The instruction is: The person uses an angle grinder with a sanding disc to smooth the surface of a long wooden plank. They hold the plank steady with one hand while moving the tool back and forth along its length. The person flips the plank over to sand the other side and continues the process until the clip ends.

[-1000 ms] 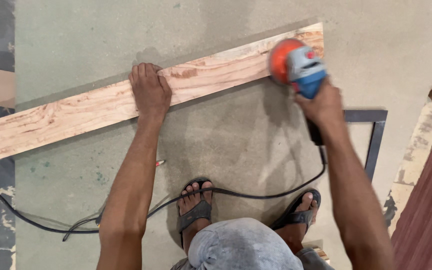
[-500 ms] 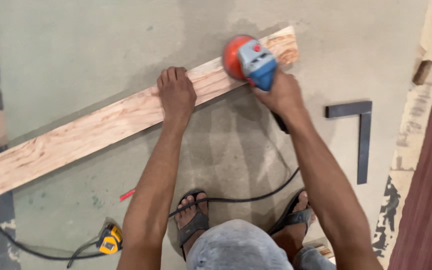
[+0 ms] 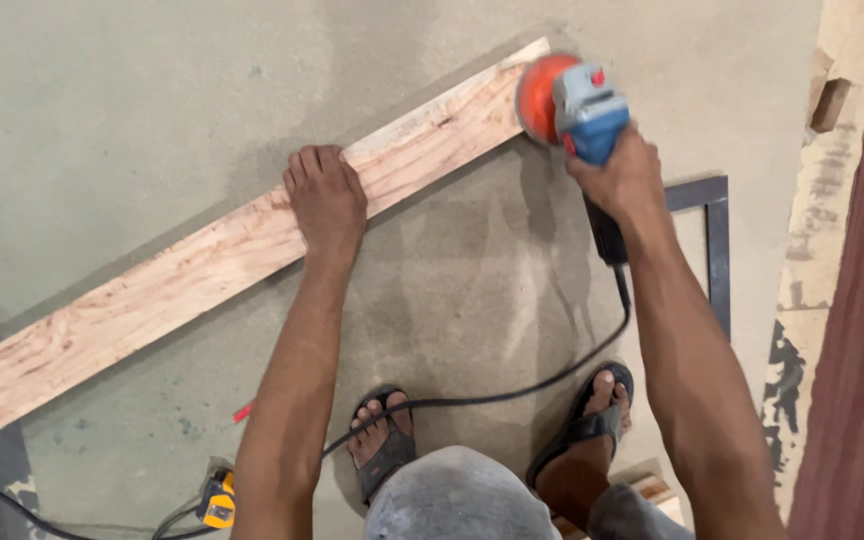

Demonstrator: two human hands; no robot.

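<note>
We press left hand (image 3: 327, 200) flat, fingers spread, on long wooden plank (image 3: 192, 270) lying diagonally across dusty grey floor (image 3: 152, 110). Right hand (image 3: 624, 178) clenches blue sander (image 3: 572, 100) at plank's far end. Steel square (image 3: 717, 250) beside; black cord (image 3: 512, 395) trails between sandalled feet.

A woodworking or carpentry site is shown, set up on a bare, dust-covered concrete floor (image 3: 152, 120); a long raw timber plank (image 3: 202, 260) is laid straight on that floor; a corded power sander (image 3: 567, 105) with an orange disc is pressed against the plank's far end; its black cable (image 3: 492, 398) is trailed across the floor below the plank; a metal framing square (image 3: 714, 250) is seen right of the plank; a yellow tape measure (image 3: 217, 498) is found below it; wood offcuts (image 3: 830, 98) are scattered at the right edge.
</note>
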